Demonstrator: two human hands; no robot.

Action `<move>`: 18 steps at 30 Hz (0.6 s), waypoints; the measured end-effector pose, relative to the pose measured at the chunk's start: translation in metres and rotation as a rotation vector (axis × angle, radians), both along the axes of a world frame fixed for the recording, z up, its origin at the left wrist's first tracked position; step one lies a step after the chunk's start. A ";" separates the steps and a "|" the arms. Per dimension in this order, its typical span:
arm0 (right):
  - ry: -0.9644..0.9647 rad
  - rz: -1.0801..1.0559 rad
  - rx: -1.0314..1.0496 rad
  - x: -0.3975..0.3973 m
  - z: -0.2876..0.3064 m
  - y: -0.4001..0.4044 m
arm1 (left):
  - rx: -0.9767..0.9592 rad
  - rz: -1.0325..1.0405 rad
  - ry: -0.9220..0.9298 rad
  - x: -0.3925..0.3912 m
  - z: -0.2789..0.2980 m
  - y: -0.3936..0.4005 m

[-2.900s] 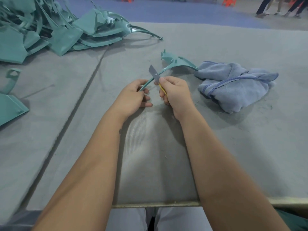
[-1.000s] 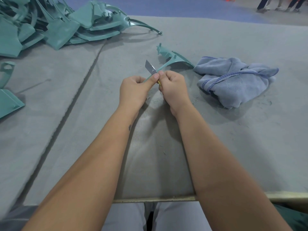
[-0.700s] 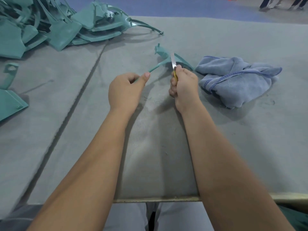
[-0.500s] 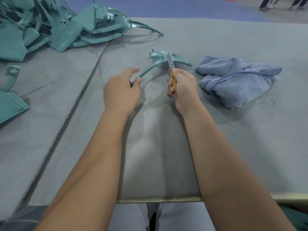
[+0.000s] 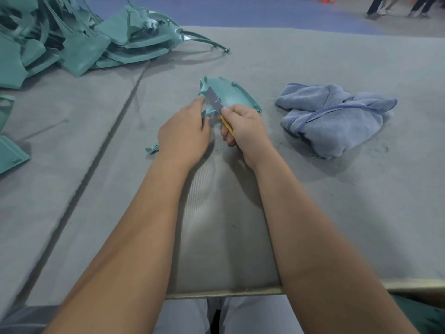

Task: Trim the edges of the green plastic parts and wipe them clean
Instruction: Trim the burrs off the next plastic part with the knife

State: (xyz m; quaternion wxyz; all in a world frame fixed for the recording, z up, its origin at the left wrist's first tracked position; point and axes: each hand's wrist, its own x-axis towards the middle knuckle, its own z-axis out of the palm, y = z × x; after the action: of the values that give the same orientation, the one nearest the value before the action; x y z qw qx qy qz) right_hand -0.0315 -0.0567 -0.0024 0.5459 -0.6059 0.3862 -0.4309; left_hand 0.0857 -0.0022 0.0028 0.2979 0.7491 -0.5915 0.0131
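Two hands; no legible writing

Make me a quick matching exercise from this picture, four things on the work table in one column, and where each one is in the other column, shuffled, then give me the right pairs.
Things:
1. green part
2. blue cloth
3. pile of green parts
4. knife

Places:
A. far left corner of the table
B. in the right hand
C. lying right of both hands
D. steadied by the left hand

Pairs: 1-D, 2-C, 3-A, 4-B
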 end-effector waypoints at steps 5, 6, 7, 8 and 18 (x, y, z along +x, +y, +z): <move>0.032 0.072 -0.063 0.000 0.000 0.004 | -0.029 0.074 0.000 0.000 -0.003 -0.001; 0.043 0.076 -0.082 0.000 0.000 0.006 | -0.044 0.074 0.020 0.001 -0.003 0.000; 0.053 0.076 -0.095 0.001 0.000 0.007 | -0.051 0.072 0.037 0.001 -0.003 0.000; 0.057 0.075 -0.099 0.001 0.000 0.008 | -0.049 0.069 0.055 0.001 -0.003 0.000; -0.065 0.054 -0.007 -0.004 0.002 0.007 | -0.114 -0.042 0.437 -0.002 0.005 0.011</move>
State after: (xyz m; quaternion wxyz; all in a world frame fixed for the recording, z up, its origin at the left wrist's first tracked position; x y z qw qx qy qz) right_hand -0.0357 -0.0501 -0.0002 0.5673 -0.6039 0.3503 -0.4368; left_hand 0.0840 0.0083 0.0082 0.4611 0.7035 -0.5269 -0.1221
